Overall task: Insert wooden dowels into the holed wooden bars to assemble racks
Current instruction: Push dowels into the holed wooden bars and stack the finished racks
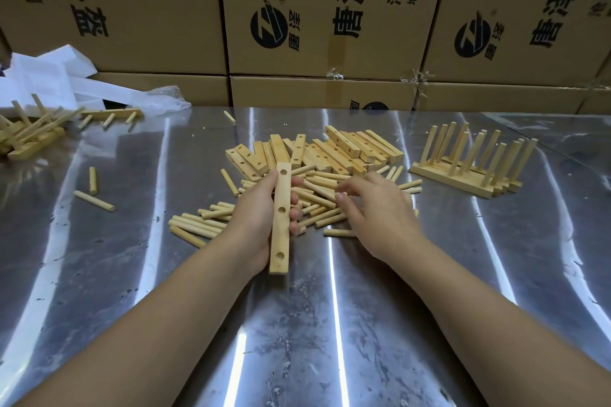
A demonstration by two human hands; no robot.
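My left hand (254, 225) grips a wooden bar (281, 221) with three empty holes, held lengthwise above the table. My right hand (377, 208) hovers palm down over a loose heap of dowels (317, 198), its fingers loosely curled with the fingertips touching the dowels; no dowel is plainly held. Behind the dowels lies a pile of holed bars (330, 152). Finished racks (469, 158) with upright dowels stand at the right.
More assembled racks (29, 132) lie at the far left beside white plastic wrapping (49, 79). Stray dowels (94, 200) lie on the shiny metal table (330, 324). Stacked cardboard boxes (314, 16) wall off the back edge.
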